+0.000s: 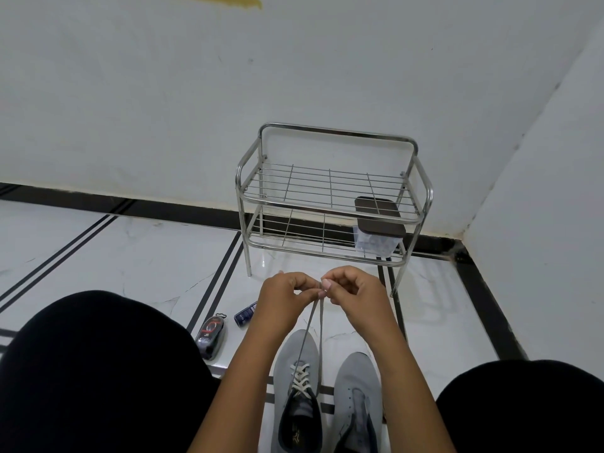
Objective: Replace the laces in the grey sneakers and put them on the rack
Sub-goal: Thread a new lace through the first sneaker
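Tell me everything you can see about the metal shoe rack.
The shoe rack is shiny tubular metal with two wire-grid shelves, rounded side arms and a raised back rail. It stands upright on the white tiled floor against the wall, beyond both hands. Its top shelf is bare; a clear container with a dark brown lid sits on the lower shelf's right end.

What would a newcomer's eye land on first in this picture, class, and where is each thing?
First, the two hands, left hand and right hand, meeting mid-frame, each pinching an end of the lace pulled up from the left grey sneaker. Beside it lies the unlaced right sneaker; behind stands the metal rack against the wall.
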The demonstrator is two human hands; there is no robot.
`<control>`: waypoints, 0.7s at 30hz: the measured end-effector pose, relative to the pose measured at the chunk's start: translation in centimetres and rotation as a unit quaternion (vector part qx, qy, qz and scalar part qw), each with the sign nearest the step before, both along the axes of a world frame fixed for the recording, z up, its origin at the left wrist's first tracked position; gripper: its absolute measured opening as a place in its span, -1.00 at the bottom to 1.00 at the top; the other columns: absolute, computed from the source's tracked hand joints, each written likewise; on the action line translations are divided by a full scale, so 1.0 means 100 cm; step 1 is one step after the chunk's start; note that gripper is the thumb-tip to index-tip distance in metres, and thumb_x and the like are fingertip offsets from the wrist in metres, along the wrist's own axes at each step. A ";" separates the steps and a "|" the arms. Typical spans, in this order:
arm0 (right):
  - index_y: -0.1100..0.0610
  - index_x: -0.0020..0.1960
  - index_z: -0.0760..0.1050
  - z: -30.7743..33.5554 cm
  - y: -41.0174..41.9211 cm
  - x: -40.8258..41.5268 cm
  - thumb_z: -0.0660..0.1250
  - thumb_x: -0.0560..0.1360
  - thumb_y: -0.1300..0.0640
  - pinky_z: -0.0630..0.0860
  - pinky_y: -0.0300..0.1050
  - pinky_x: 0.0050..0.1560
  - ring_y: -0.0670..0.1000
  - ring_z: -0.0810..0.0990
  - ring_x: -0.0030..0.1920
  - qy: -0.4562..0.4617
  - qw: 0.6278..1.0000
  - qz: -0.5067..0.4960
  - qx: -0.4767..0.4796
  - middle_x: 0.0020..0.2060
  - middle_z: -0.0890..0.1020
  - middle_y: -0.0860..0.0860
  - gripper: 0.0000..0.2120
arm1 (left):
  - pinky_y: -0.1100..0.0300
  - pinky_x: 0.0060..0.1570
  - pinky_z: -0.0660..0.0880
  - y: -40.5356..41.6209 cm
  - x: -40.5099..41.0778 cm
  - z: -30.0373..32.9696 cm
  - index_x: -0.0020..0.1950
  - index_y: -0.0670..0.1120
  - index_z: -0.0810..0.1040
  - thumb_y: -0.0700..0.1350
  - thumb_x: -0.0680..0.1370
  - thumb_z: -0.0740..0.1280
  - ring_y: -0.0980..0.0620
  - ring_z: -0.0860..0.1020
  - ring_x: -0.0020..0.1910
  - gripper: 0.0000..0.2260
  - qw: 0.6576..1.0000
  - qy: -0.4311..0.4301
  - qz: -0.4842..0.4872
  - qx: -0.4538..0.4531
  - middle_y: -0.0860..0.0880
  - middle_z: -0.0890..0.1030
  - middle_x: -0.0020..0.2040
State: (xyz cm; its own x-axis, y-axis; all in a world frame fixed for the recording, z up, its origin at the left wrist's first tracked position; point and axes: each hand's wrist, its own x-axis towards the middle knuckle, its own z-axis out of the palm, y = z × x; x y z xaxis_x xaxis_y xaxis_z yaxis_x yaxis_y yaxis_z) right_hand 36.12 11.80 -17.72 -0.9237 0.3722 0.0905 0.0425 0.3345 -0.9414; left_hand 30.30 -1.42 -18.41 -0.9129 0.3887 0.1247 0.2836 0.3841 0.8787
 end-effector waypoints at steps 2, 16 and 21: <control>-0.02 -0.14 0.62 -0.001 -0.001 0.000 0.39 0.50 0.21 0.61 0.12 0.02 0.02 0.66 -0.13 0.001 1.000 0.003 -0.003 -0.23 0.69 -0.03 -0.86 | -0.07 0.35 0.33 0.000 -0.001 -0.001 -0.18 -0.02 0.69 -0.09 0.46 0.46 0.33 0.55 -0.20 -0.97 1.000 0.001 0.002 0.006 0.19 0.63 -0.30; 0.04 -0.16 0.64 -0.003 -0.002 -0.001 0.43 0.46 0.22 0.47 -0.35 -0.11 -0.18 0.56 -0.17 0.019 1.000 -0.015 0.013 -0.13 0.61 -0.04 -0.90 | 0.25 0.03 0.45 -0.001 0.000 -0.006 -0.13 0.02 0.65 -0.07 0.50 0.42 0.17 0.60 -0.10 -0.98 0.998 -0.036 -0.044 -0.005 0.09 0.66 -0.15; 0.07 -0.09 0.68 -0.003 -0.002 0.000 0.45 0.47 0.17 0.54 -0.26 -0.08 -0.14 0.61 -0.15 0.022 0.993 -0.030 -0.112 -0.08 0.67 -0.03 -0.95 | 0.20 0.07 0.48 -0.001 -0.003 -0.016 -0.18 0.05 0.67 -0.07 0.48 0.44 0.14 0.57 -0.03 -0.96 0.997 -0.067 -0.027 0.026 0.10 0.62 -0.10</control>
State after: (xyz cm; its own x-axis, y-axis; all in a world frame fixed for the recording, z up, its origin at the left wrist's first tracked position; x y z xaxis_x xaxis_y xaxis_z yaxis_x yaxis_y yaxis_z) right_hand 36.13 11.59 -18.05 -0.8961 0.4421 0.0381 0.0143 0.1146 -0.9933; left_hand 29.97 -1.51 -20.03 -0.9007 0.4339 0.0244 0.1813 0.3243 0.9284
